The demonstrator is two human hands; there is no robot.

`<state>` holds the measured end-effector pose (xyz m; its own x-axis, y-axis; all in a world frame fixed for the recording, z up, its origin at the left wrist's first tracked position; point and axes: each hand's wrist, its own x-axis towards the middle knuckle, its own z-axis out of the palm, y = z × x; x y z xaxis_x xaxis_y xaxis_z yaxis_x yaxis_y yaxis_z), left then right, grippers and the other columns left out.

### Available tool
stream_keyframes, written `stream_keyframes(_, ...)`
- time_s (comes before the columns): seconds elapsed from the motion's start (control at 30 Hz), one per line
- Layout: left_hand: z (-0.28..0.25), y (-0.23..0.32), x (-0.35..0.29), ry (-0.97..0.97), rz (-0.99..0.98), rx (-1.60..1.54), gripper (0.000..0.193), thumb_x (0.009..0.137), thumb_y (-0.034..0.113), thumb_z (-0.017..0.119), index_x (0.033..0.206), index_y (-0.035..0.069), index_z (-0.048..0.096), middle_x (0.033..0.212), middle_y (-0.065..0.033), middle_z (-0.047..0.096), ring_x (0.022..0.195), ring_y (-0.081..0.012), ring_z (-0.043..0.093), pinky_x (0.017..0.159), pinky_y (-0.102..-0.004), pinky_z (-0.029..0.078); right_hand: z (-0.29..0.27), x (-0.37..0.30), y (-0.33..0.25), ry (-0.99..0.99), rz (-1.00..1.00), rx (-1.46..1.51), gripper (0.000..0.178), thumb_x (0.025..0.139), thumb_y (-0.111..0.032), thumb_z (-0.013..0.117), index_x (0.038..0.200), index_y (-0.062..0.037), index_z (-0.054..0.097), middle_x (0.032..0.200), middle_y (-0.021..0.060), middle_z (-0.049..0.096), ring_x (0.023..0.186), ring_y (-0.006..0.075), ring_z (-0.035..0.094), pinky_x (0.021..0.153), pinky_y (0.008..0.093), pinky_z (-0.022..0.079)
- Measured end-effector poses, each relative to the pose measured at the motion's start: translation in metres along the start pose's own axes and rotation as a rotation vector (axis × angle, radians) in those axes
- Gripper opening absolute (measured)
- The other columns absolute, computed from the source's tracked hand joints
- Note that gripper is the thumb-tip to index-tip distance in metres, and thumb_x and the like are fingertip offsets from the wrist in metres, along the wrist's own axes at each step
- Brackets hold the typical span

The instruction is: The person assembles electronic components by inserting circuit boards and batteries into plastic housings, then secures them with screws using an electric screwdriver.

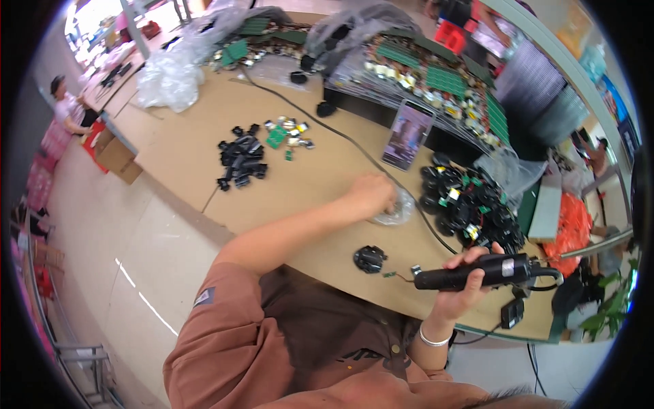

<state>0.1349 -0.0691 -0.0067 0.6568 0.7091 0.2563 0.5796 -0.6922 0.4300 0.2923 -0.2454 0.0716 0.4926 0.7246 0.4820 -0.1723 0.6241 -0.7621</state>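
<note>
The right hand (458, 301) grasped a black tool (490, 271); near it a black shell (370, 259) lay on the table (317, 262), a small board (390, 275) outside it, so seemingly unfinished. The left hand (371, 194) bent into a clear bag (402, 214); what it pinched, I couldn't tell. Rightward, a heap (463, 198) looked part-assembled; farther, black parts (243, 157) remained loose.

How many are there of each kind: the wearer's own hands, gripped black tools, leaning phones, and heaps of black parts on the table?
Left hand, right hand: 2
Black tool: 1
Leaning phone: 1
Left black heap, right black heap: 2
Total: 6
</note>
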Motion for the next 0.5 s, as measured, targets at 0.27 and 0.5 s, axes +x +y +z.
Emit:
stream_keyframes(0.27, -0.003, 0.017, -0.015, 0.255, -0.021, -0.093, 0.012, 0.083, 0.016, 0.055, 0.087, 0.005, 0.054, 0.089, -0.0122, 0.054, 0.09, -0.0299, 0.055, 0.075, -0.0435, 0.045, 0.003, 0.005, 0.004, -0.027, -0.038, 0.003, 0.061, 0.082, -0.033, 0.063, 0.124, -0.0019, 0.031, 0.086, 0.0085, 0.046, 0.058, 0.015, 0.05, 0.051, 0.0241, 0.044)
stream_keyframes(0.5, -0.01, 0.073, -0.077, 0.117, -0.207, -1.125, 0.009, 0.089, 0.011, 0.052, 0.093, 0.003, 0.057, 0.075, -0.0036, 0.058, 0.069, -0.0126, 0.056, 0.063, -0.0263, 0.046, 0.021, -0.001, -0.007, 0.015, -0.232, 0.21, 0.063, 0.083, -0.037, 0.062, 0.121, -0.0019, 0.028, 0.085, 0.0065, 0.041, 0.053, 0.0128, 0.043, 0.049, 0.0213, 0.037)
